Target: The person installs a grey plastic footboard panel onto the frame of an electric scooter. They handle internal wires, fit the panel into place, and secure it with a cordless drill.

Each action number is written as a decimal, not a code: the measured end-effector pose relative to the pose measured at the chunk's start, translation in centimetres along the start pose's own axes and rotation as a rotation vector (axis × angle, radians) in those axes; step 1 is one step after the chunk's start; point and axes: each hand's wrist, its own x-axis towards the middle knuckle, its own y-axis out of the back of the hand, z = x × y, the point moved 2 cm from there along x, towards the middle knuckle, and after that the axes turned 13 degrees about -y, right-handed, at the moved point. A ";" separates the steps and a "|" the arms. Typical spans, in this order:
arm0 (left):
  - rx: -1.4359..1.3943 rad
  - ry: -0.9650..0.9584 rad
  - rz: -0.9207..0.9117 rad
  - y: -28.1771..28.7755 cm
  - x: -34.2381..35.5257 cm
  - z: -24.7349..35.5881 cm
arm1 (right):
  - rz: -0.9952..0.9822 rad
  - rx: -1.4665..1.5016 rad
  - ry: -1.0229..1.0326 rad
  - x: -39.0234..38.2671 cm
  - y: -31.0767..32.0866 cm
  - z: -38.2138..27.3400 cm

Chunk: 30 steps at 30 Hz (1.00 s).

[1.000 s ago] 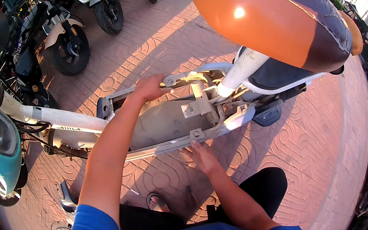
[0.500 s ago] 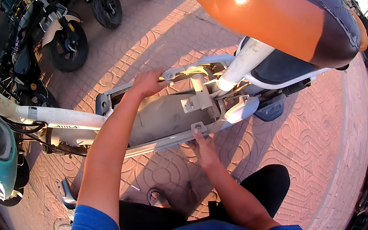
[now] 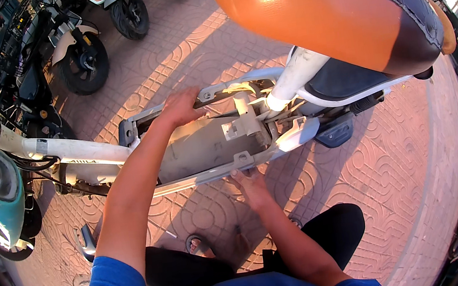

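1. The scooter frame [image 3: 202, 179] stands lengthwise across the middle of the view over the patterned paving [image 3: 387, 172], its long, open trough facing up.
2. The clearest change is at the right hand [image 3: 253, 188]: half a second ago its thumb was up on the small tab [image 3: 242, 157] of the near long edge; now the thumb has dropped to the outer side of that edge, just left of the tab, which is left uncovered.
3. That hand is fairly wide, thumb apart from the fingers. It grips nothing that shows; whether the fingertips press under the edge I cannot tell.
4. The left hand [image 3: 182, 107] stays on the far long edge, left of its middle, fingers draped over and thumb pointing into the trough. How tightly it is closed cannot be seen.
5. Inside, the dusty panel [image 3: 201, 146] and the bracket [image 3: 244, 124] toward the right end look unchanged against the frame. The seat [image 3: 311, 18] on its white post [image 3: 294, 78] sits farther left in view, which suggests the head turned slightly.
6. For the work in hand, I judge this a change of hold on the near edge: no part looks lifted or loosened by it.
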 end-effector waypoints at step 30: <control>0.051 0.044 -0.022 2.1 -3.0 -0.9 | 0.064 0.010 -0.510 -7.0 -5.3 1.7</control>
